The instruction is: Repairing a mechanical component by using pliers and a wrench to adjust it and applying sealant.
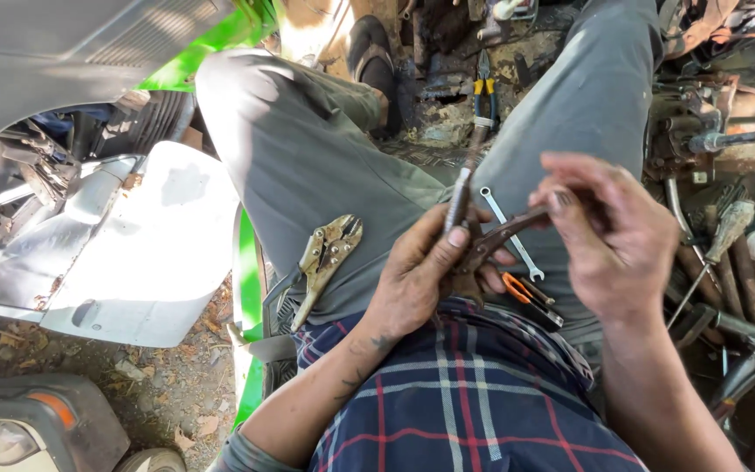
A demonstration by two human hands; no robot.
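Two hands at centre frame work one rusty tool (pixel 493 240): left hand (pixel 425 275) fingers clamped around its body, right hand (pixel 618 232) fingertips pinched on its handle end, above locking pliers (pixel 325 262), a spanner (pixel 510 232) on the lap.

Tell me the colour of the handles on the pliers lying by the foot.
Yellow and dark blue or black; the pliers show best, and only, in the head view, at the top centre.

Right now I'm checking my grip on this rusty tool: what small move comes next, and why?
Probably squeeze the right hand on the rusty tool's handle end. The left hand already pins its jaw end and a thin metal rod, while the right holds only the tip.
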